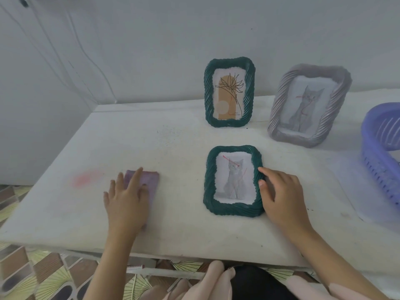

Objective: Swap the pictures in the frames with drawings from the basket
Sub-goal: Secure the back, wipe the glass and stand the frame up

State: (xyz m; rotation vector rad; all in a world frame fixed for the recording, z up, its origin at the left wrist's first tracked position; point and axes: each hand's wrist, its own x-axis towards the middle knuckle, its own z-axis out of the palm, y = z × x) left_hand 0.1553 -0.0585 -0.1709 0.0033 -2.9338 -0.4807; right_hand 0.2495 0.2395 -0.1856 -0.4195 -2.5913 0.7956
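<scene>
A green rope-edged frame (233,180) lies flat on the white table (177,226) with a grey cat drawing in it. My right hand (281,198) rests against its right edge, fingers touching the rim. My left hand (127,200) lies flat on a purple card or picture (151,180), fingers spread. A second green frame (229,92) stands upright at the back and shows a plant print. A pale lilac frame (307,105) leans to its right with a cat drawing. The blue basket (381,152) sits at the right edge, partly cut off.
A white wall rises right behind the standing frames. A faint pink stain (85,178) marks the table on the left. The table's front edge runs just above my lap, and patterned floor tiles (43,273) show below on the left.
</scene>
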